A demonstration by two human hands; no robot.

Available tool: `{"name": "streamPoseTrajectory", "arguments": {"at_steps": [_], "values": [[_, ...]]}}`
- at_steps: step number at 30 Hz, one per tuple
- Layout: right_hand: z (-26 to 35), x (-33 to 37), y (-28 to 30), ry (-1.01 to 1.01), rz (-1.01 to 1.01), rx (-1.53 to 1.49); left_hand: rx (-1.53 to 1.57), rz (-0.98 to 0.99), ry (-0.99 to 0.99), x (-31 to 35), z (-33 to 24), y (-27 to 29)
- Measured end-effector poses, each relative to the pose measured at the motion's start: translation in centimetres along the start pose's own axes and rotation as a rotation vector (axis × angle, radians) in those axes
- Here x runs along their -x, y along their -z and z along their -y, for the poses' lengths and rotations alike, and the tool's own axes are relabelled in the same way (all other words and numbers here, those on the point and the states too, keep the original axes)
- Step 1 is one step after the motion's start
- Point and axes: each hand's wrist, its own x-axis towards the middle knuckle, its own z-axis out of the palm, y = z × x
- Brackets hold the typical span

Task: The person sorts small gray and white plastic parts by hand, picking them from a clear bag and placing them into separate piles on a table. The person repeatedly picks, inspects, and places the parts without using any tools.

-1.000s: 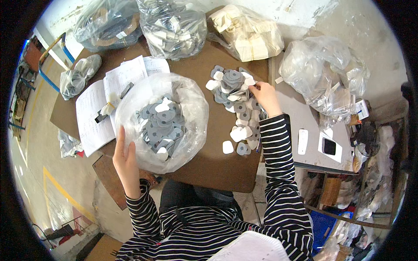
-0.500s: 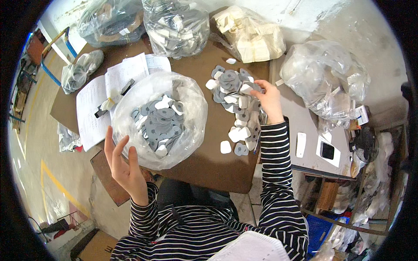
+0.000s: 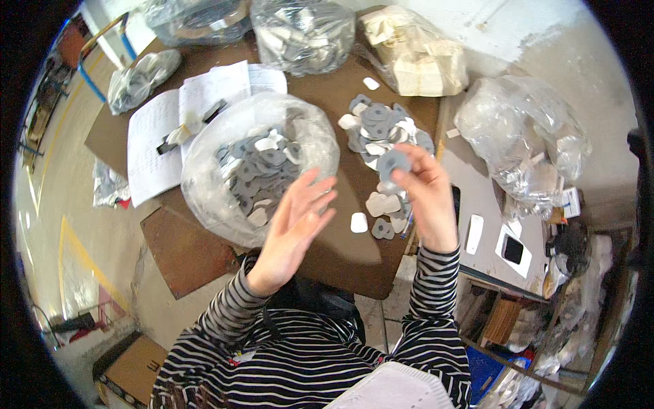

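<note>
Head | left hand (image 3: 293, 228) partly hides clear bag (image 3: 320, 133) | open notebook (image 3: 153, 146) alongside

My right hand (image 3: 430, 198) pinches a flat grey piece (image 3: 393, 165) by the loose pile (image 3: 376, 124); my left hand (image 3: 291, 230), fingers spread, at near side of clear bag (image 3: 208, 204) holding grey and white pieces (image 3: 262, 167).

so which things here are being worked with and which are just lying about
Seemingly in use:
grey piece in the right hand
pile of grey and white pieces
open plastic bag holding similar pieces

Probably just lying about:
open notebook
black-screened device
filled bags at the back
</note>
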Motion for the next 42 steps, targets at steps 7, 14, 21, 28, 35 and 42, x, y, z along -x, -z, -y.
{"name": "streamPoseTrajectory", "arguments": {"at_steps": [7, 14, 21, 28, 35, 42], "values": [[-2.1, 1.9, -7.3, 0.238, 0.174, 0.632, 0.372, -0.032, 0.143, -2.1, -0.3, -1.2], [-2.1, 1.8, -9.8, 0.494, 0.16, 0.805, 0.322, -0.046, 0.103, -0.5, -0.5, 1.6], [-1.3, 0.2, -10.9, 0.388, 0.198, 0.566, 0.292, -0.112, 0.042, 1.7, -2.2, 3.1], [-1.5, -0.7, -13.1, 0.123, 0.303, 0.354, 0.047, -0.3, -0.137, 2.3, -3.7, 5.2], [-2.2, -1.9, -14.8, 0.207, 0.357, 0.197, -0.252, -0.44, -0.172, 3.0, -4.8, 6.8], [-2.2, -2.2, -16.5, 0.259, 0.194, 0.364, -0.114, -0.534, -0.139, 3.4, -5.7, 7.5]]}}
